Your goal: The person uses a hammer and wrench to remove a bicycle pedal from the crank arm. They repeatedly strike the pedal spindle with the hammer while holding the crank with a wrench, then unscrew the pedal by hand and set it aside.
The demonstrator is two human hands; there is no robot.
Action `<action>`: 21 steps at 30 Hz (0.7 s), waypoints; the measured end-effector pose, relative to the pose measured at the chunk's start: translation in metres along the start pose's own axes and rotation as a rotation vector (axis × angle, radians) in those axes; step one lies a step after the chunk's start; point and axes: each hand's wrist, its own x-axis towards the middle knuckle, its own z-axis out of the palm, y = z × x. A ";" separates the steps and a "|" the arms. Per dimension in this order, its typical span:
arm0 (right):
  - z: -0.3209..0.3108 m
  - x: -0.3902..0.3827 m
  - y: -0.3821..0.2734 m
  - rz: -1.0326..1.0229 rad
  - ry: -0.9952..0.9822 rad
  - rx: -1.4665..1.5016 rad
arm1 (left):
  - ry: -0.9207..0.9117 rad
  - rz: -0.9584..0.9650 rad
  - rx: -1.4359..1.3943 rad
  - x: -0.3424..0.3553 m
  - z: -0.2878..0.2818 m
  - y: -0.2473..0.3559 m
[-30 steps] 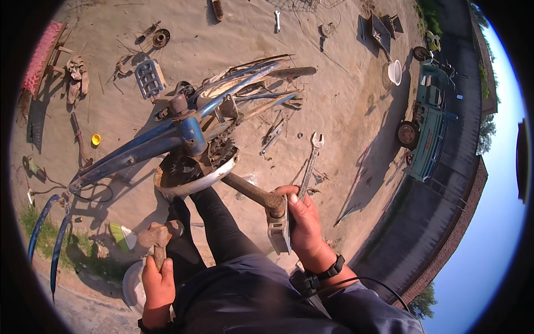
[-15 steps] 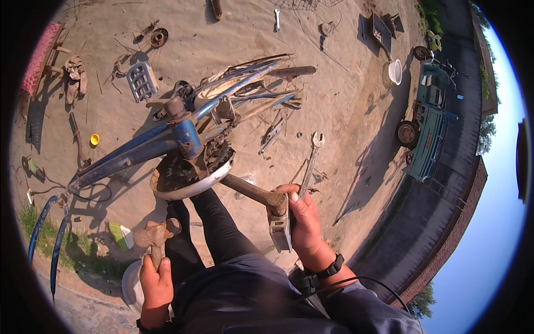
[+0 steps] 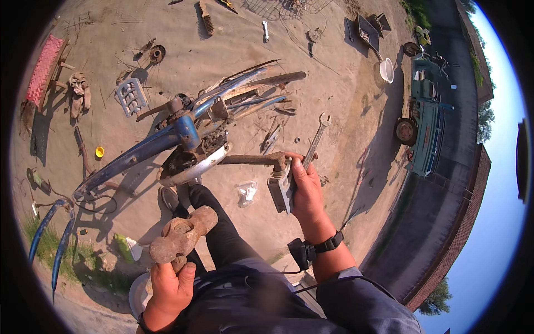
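My left hand (image 3: pixel 169 292), low at the left, is closed round the handle of a rusty hammer (image 3: pixel 183 234), whose head sticks up above my thumb. My right hand (image 3: pixel 308 195) grips a wrench (image 3: pixel 318 139) with its open jaw pointing up and away. The same hand's fingers wrap the bicycle pedal (image 3: pixel 280 192) at the end of a rusty crank arm (image 3: pixel 247 160). That arm runs left to the chainring guard (image 3: pixel 194 171) on an old blue bicycle frame (image 3: pixel 139 151). Where the wrench's lower end sits is hidden by my hand.
A plastic bag (image 3: pixel 246 192) lies on the ground below the crank. Beyond the frame are a grey crate-like piece (image 3: pixel 132 97), a brush (image 3: pixel 206 19) and another wrench (image 3: pixel 265 31). A yellow cap (image 3: pixel 99 151) lies left; a green three-wheeled cart (image 3: pixel 427 122) stands right by the wall.
The hammer has come up and rightward in my left hand, closer to the frame. My right hand, with wrench and pedal, has risen, and the crank arm now lies nearly level.
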 end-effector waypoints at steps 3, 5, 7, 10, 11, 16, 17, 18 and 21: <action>-0.006 0.004 0.006 -0.048 -0.027 0.021 | 0.002 0.260 0.023 0.032 0.015 0.027; -0.002 0.007 0.006 -0.074 -0.002 0.000 | 0.020 0.350 -0.001 0.049 0.031 0.036; 0.002 0.012 0.000 -0.081 0.028 -0.037 | 0.076 0.409 -0.040 0.066 0.053 0.039; 0.009 0.010 -0.002 -0.086 0.014 0.049 | 0.173 0.471 -0.086 0.090 0.086 0.045; 0.006 0.011 0.001 -0.076 -0.005 0.077 | 0.151 0.412 -0.097 0.095 0.093 0.043; 0.012 0.007 0.003 -0.081 0.064 -0.001 | 0.206 0.407 -0.034 0.094 0.092 0.053; 0.010 0.006 0.009 -0.068 0.058 0.009 | 0.230 0.401 -0.103 0.086 0.089 0.052; 0.010 0.007 0.011 -0.069 0.051 0.022 | 0.252 0.400 -0.174 0.077 0.085 0.053; 0.010 0.008 0.013 -0.087 0.026 0.045 | 0.283 0.518 -0.471 0.066 0.078 0.082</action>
